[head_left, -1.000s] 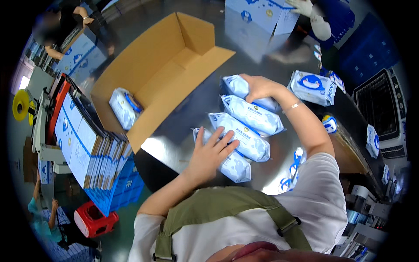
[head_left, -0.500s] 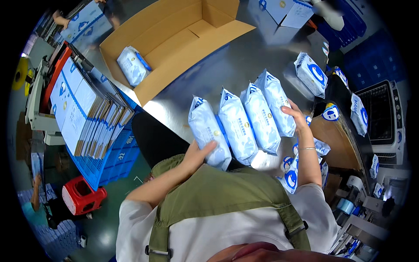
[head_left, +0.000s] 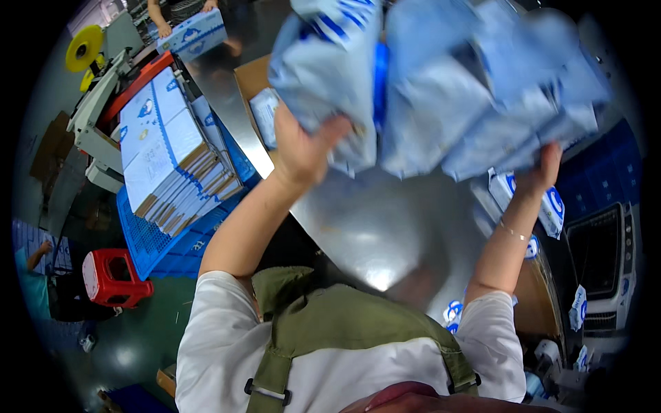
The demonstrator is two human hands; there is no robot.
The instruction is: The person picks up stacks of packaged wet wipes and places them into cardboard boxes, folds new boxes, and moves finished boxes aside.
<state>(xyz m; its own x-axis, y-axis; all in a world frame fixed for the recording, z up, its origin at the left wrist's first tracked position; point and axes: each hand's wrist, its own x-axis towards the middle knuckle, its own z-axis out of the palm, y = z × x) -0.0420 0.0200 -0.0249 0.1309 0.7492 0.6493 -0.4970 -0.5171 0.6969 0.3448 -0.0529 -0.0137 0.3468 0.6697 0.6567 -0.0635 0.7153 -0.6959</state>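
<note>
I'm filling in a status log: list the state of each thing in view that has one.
Row of packs, held up side by side, blurred
Left hand, closed on the row's left end
Right hand, holding the row's right end
Brown carton, open, mostly hidden
Flattened cartons, stacked
Blue crate, under the stack
Red stool, unoccupied

Packing workshop; stacked flat cartons (head_left: 155, 134); metal worktable (head_left: 385, 230); blue crate (head_left: 141, 230)
</note>
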